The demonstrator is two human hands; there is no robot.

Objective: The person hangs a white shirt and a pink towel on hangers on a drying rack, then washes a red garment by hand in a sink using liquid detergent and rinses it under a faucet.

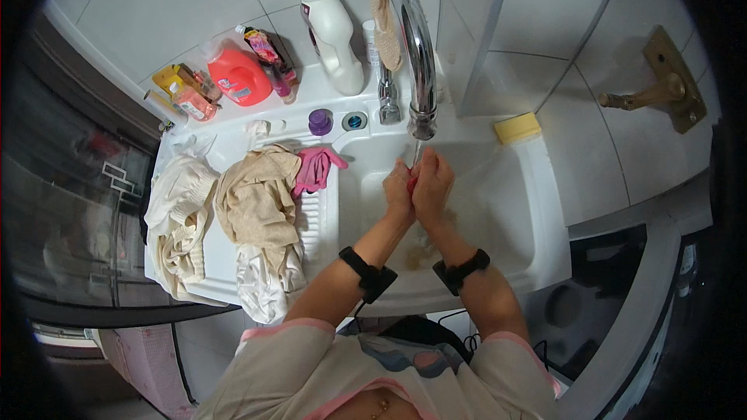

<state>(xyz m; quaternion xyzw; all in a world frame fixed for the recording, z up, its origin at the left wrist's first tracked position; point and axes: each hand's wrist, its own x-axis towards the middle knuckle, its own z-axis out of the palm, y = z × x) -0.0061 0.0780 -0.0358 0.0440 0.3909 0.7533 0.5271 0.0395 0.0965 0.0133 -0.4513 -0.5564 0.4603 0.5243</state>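
My left hand (pixel 398 189) and my right hand (pixel 433 185) are close together under the tap (pixel 421 62), over the basin of the white sink (pixel 545 225). A thin stream of water (pixel 417 151) runs down onto them. Both hands are closed around a small red thing (pixel 412 183), of which only a sliver shows between the fingers; its kind is hidden. A beige net-like cloth (pixel 384 19) hangs over the tap's neck. Some water with brownish patches lies in the basin below my wrists.
On the washboard side lie white knitwear (pixel 179 202), a beige garment (pixel 258 194), a white cloth (pixel 266 284) and a pink cloth (pixel 315 169). Along the back stand a white bottle (pixel 334 43), a red jug (pixel 240 78) and a purple cap (pixel 320 122). A yellow sponge (pixel 517 129) sits at the right corner.
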